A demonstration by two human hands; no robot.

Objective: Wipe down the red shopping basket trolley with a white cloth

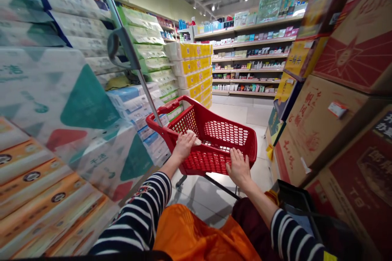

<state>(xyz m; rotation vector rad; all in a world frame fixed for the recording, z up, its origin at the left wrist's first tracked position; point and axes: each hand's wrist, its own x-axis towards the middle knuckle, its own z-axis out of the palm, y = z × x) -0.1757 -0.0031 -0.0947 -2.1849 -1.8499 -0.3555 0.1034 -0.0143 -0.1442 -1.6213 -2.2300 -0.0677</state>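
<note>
A red plastic shopping cart [220,130] with lattice sides stands in front of me. My left hand [184,145] is closed on a white cloth [195,138], pressed on the cart's near top rim. The cloth is mostly under the fingers. Further right, my right hand [239,167] has its fingers over the same rim and its thumb on the outer side. A metal pole [147,89] with a grey looped handle [122,49] rises at a slant from the cart's handle end.
Wrapped paper packs [92,98] are stacked high on the left, with yellow-and-white packs [196,63] behind the cart. Cardboard boxes [318,118] crowd the right side, with a black bin-like container [295,200] below. Shelves of small products [251,55] line the back.
</note>
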